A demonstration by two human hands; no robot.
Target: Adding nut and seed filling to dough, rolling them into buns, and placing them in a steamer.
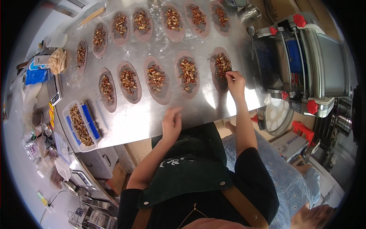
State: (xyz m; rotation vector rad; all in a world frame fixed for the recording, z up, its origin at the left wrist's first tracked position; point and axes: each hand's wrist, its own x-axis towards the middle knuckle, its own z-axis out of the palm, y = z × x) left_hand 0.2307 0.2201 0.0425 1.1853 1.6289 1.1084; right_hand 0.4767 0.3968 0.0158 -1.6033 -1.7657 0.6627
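Several pink dough ovals [160, 97] with grey centres and chopped nut topping lie in two rows on a steel table [126, 129]. My right hand [236, 81] is pinched at the near row's rightmost oval [218, 87]; whatever is between its fingertips is too small to make out. My left hand [171, 124] hangs by the table's front edge, below the middle ovals, its fingers loosely bent and apart, holding nothing. At the front left, a plastic container [95, 128] with a blue section holds chopped nuts [79, 124].
A steel machine [328, 65] with red knobs stands right of the table, near a steel cup [249, 13]. A scale [54, 87] and packets [36, 76] are at left. Below right are a round pan [277, 118], a red stool [303, 133] and another person [309, 179] in patterned blue clothing.
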